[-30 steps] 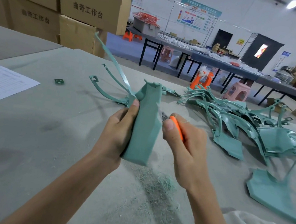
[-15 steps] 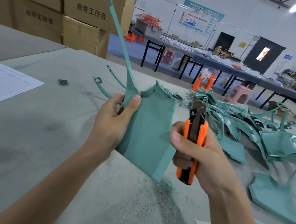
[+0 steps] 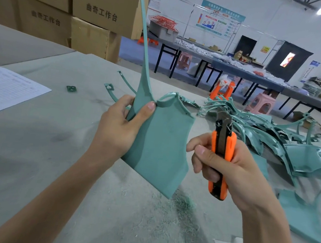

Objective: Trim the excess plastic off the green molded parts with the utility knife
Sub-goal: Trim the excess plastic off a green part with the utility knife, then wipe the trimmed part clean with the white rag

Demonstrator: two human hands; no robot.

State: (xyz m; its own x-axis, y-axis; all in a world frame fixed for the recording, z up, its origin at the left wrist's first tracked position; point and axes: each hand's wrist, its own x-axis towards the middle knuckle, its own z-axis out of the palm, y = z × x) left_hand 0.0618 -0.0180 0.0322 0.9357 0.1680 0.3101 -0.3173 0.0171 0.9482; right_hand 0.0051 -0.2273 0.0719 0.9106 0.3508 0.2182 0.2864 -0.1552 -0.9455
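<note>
Green molded part (image 3: 161, 141) stands upright, pinched by the left hand (image 3: 119, 129), stem cut off above; right hand (image 3: 228, 168) grips the utility knife (image 3: 221, 153), blade up.

cardboard boxes (image 3: 106, 6) — printed 曲奇工作台, wall posters (image 3: 219, 20) — illegible

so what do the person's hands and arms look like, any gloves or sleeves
No gloves: the left hand and right hand are bare. Both forearms are bare too, with no sleeve, watch or bracelet in view. No rings show on the fingers.
</note>
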